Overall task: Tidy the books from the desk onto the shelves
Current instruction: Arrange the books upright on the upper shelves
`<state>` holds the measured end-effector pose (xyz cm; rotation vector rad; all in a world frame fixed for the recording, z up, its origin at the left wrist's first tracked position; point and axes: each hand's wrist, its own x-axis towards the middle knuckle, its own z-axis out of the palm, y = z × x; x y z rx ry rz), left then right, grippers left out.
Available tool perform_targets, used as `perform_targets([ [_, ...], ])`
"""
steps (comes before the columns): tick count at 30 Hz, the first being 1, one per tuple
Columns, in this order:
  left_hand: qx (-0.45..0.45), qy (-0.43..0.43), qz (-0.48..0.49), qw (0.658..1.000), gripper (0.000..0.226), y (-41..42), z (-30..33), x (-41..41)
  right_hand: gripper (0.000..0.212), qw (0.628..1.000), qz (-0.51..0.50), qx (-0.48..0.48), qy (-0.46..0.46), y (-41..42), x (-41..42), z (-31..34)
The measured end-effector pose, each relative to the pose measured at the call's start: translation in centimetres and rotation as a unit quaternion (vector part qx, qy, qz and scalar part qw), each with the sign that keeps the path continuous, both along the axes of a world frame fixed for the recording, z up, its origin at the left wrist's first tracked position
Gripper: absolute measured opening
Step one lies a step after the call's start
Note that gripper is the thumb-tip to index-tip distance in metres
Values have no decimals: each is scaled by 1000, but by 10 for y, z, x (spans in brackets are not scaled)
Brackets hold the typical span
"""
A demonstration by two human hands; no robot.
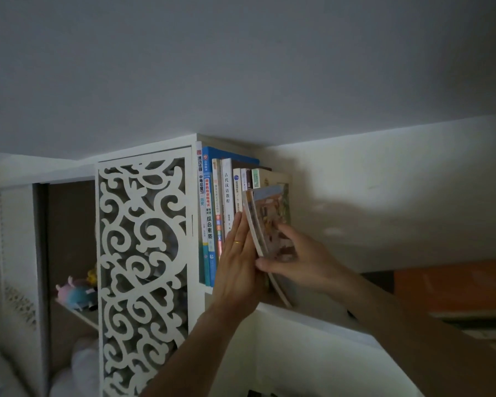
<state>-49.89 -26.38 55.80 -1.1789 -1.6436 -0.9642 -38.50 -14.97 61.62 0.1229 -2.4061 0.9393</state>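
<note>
A row of upright books (216, 204) stands on the top shelf (304, 313) of a white unit, close under the ceiling. My left hand (236, 265), fingers straight, presses flat against the spines of the standing books and holds them to the left. My right hand (292, 259) grips two thin paperbacks with picture covers (265, 222), thumb at their lower edge and fingers across the cover. They lean at the right end of the row, partly pushed in. Another thin book (282, 287) leans below my right hand.
A white fretwork door panel (143, 270) stands left of the books. Behind it a lower shelf holds plush toys (75, 292). An orange object (453, 285) lies on the surface at the right. The ceiling sits just above the books.
</note>
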Motion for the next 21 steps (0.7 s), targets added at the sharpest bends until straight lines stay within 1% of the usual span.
perform_targets([
  [1, 19, -20, -33, 999, 52, -4, 0, 2, 71, 1000, 13, 8, -12, 3, -1, -2],
  [3, 110, -68, -83, 988, 40, -9, 1, 15, 61, 999, 28, 7, -18, 0, 1, -6],
  [4, 151, -93, -98, 979, 35, -10, 4, 24, 57, 1000, 12, 14, 2, -2, -1, -9],
  [5, 173, -120, -111, 971, 31, -9, 8, 33, 59, 999, -17, 28, 37, -4, -3, -12],
  [6, 171, -141, -104, 970, 30, -9, 13, 39, 63, 995, -50, 50, 65, -5, -6, -15],
  [7, 157, -154, -76, 973, 34, -9, 18, 43, 65, 990, -78, 75, 85, -7, -7, -16],
  [8, 142, -164, -49, 975, 44, -10, 24, 47, 63, 985, -98, 105, 100, -8, -8, -16],
  [10, 134, -200, -40, 970, 60, -14, 35, 51, 61, 970, -114, 177, 120, -6, -3, -16],
  [12, 154, -264, -81, 949, 68, -21, 52, 57, 55, 954, -127, 245, 119, 1, 8, -12],
  [14, 175, -359, -119, 909, 74, -28, 73, 59, 49, 932, -154, 317, 81, 17, 22, -11],
  [16, 155, -446, -133, 872, 66, -34, 95, 58, 53, 905, -185, 377, 61, 38, 36, -9],
  [19, 51, -529, -149, 834, 57, -41, 106, 54, 64, 876, -164, 443, 100, 66, 52, -5],
  [20, 15, -538, -137, 832, 55, -39, 104, 53, 72, 882, -146, 434, 106, 74, 55, -5],
  [21, -8, -530, -113, 841, 51, -37, 100, 53, 77, 881, -121, 440, 123, 82, 55, -7],
])
